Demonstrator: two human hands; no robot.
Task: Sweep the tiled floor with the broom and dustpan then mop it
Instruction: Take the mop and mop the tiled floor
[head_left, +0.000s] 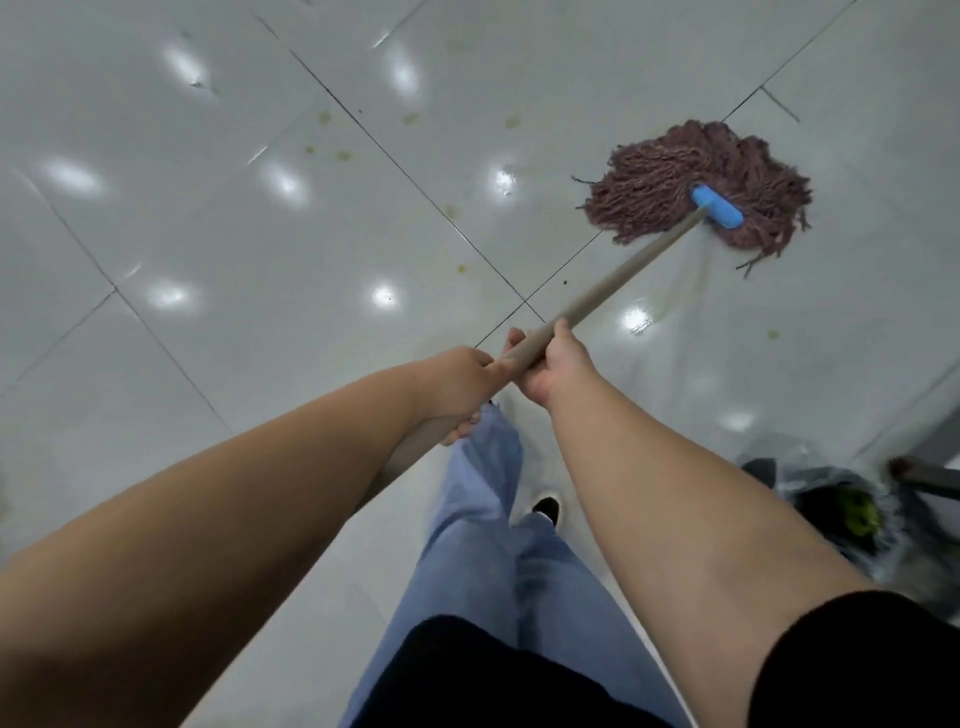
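Note:
A string mop with a reddish-brown head (675, 176) and a blue clamp (717, 207) lies spread on the glossy white tiled floor (260, 234) at the upper right. Its tan handle (623, 275) slants down toward me. My right hand (553, 366) grips the handle higher up, and my left hand (457, 387) grips it just behind, closer to my body. A wet streak trails on the tile below the mop head. Yellowish spots dot the tiles to the left of the mop.
A bin lined with a clear bag (841, 509) stands at the lower right, with a dark pole-like object (924, 475) beside it. My legs in blue trousers and a black shoe (546, 506) are below my hands. Dark grout lines cross the floor.

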